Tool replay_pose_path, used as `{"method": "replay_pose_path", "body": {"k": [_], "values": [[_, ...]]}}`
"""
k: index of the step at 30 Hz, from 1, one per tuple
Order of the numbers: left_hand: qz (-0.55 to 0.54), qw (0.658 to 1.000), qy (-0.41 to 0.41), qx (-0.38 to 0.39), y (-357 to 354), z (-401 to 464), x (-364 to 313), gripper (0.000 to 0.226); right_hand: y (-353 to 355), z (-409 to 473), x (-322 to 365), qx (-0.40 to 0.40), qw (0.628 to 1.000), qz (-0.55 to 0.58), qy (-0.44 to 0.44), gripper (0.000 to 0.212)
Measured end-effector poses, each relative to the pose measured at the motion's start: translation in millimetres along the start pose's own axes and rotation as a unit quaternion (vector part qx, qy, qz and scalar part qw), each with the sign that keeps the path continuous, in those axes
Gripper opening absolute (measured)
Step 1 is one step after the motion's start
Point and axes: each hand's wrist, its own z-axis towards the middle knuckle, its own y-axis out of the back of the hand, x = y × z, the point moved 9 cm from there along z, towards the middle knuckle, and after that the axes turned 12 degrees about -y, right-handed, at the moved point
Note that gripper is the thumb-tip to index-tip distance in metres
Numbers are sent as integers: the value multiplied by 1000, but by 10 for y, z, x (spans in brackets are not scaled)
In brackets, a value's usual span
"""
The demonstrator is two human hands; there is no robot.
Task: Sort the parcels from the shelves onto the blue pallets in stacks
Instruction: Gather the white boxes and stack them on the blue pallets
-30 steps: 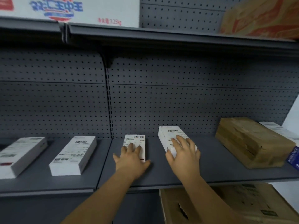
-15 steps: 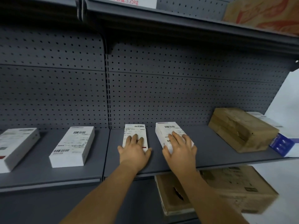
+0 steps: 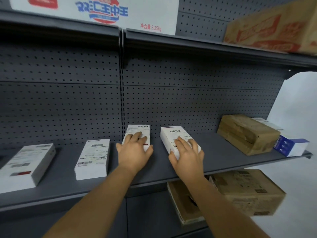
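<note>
Parcels are lying flat on the shelf, long axes running toward twelve o'clock: we are resting our left hand on the left parcel and our right hand on the right parcel, each grip spread, fingers pointing to twelve, pinching nothing yet.

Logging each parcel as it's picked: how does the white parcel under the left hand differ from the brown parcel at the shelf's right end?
The white parcel is slim, clean and labelled; the brown parcel is bulkier, crumpled, with no label showing. The left hand rests on the white one; the brown is untouched. Both lie on the same shelf.
</note>
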Motion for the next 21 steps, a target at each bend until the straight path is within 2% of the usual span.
{"method": "replay_pose_path", "body": {"k": [8, 17, 21], "values": [[18, 995, 9, -97, 686, -361, 285, 49, 66, -59, 715, 17, 998, 50, 47, 50], [91, 986, 83, -113, 1300, -1108, 765, 46, 87, -490, 1508, 64, 981, 142, 112, 53], [105, 981, 106, -125, 1472, -1481, 921, 49, 78, -773, 1770, 87, 973, 165, 137, 48]]}}
